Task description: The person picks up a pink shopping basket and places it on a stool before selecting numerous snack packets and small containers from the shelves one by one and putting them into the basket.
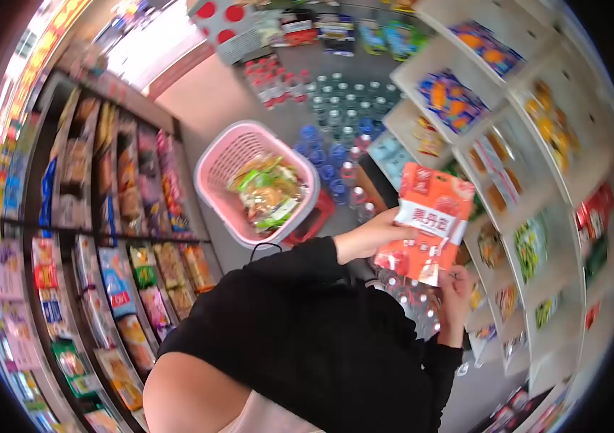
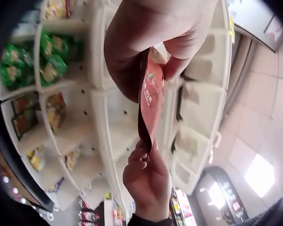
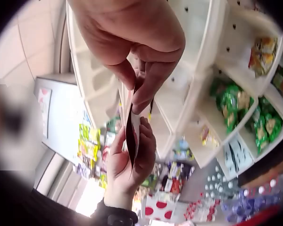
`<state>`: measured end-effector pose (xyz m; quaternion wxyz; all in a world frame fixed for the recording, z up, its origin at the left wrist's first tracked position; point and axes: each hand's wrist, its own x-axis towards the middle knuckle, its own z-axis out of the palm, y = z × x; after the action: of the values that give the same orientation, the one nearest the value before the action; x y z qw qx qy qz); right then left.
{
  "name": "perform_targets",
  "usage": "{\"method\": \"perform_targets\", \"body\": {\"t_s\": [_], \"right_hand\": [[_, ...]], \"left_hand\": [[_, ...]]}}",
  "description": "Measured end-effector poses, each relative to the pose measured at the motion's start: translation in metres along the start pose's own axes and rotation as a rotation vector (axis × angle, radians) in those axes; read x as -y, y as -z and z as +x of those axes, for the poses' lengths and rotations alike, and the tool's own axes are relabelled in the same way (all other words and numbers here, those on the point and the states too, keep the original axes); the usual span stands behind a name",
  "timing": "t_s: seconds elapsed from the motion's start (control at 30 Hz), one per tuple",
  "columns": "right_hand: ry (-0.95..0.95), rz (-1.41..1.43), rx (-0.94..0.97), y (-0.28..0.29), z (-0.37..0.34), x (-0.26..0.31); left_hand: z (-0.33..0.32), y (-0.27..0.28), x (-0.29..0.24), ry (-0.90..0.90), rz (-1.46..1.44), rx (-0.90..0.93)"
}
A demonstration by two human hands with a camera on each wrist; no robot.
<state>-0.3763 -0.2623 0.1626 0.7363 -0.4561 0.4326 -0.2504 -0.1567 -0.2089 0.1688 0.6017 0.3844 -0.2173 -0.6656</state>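
An orange-red snack pouch [image 1: 430, 224] with a white label is held up between both hands. My left hand [image 1: 373, 237] grips its left edge, thumb on the front; in the left wrist view the left hand [image 2: 162, 35] pinches the pouch [image 2: 152, 96], seen edge-on. My right hand [image 1: 455, 294] pinches the lower right corner, and in the right wrist view the right hand [image 3: 137, 40] has thumb and fingers on the pouch's edge [image 3: 132, 134]. The fingers hide parts of the pouch.
A pink basket [image 1: 213, 155] with several packaged snacks stands on the floor beyond the left forearm. Bottles [image 1: 350, 101] stand in groups past it. White bins [image 1: 531, 209] with packets rise at the right; a packed snack shelf [image 1: 90, 234] lines the left.
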Motion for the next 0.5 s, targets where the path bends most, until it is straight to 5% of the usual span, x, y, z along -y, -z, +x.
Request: {"method": "perform_targets", "body": {"t_s": [0.3,0.33,0.37,0.4,0.43,0.47,0.5], "right_hand": [[-0.216,-0.255,0.569,-0.2,0.103,-0.084],[-0.163,-0.218,0.594,-0.21,0.111,-0.107],[0.538,-0.564,0.716,-0.219,0.123,-0.123],[0.176,-0.357,0.701,-0.23,0.118,-0.118],[0.072,-0.534,0.742,-0.243,0.103,-0.073],[0.418,-0.442,0.73,-0.241,0.108,-0.098],[0.298,-0.403,0.807,-0.239,0.105,-0.086]], "left_hand": [[-0.126,0.216,0.019,-0.033,-0.345,-0.646],[-0.133,0.226,0.016,-0.06,-0.333,-0.728],[-0.137,0.236,0.013,-0.158,-0.33,-0.688],[-0.152,0.252,0.013,-0.252,0.353,-0.558],[-0.162,0.264,0.004,-0.315,1.326,-0.496],[-0.163,0.305,0.032,-0.337,1.106,-0.541],[-0.157,0.339,0.055,-0.139,0.26,-0.736]]}}
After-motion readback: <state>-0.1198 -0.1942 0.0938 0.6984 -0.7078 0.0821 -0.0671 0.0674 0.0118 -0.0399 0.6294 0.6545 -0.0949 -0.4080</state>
